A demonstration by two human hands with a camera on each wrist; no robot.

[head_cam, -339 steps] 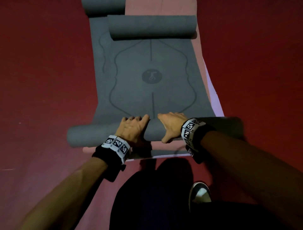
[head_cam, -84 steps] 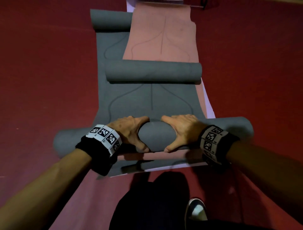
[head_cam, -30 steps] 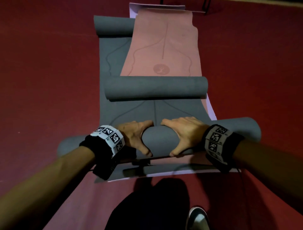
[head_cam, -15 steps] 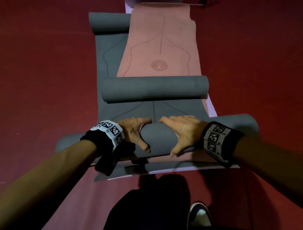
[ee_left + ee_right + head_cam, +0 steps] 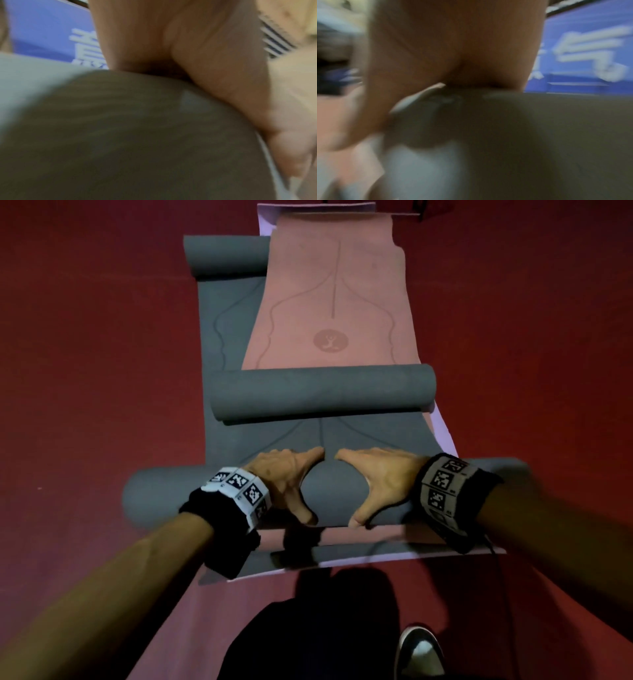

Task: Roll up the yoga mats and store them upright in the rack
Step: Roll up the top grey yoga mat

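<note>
A grey yoga mat lies on the red floor, its near end wound into a thick roll. My left hand and right hand press on top of the roll's middle, fingers stretched toward each other and thumbs down its near side. A short flat stretch of the mat lies just beyond the hands. The same mat's far end is curled into a second roll. In the blurred wrist views, my left palm lies on the roll and my right palm on the roll.
A pink mat lies flat under the grey one. Left of it is another grey mat with a curled far end. A lilac mat's edge shows beneath. My shoe is at the bottom. The wrist views show a blue banner.
The near roll has travelled away from me and grown thicker. The flat stretch between it and the far roll has shrunk, baring more pink mat behind my hands.
</note>
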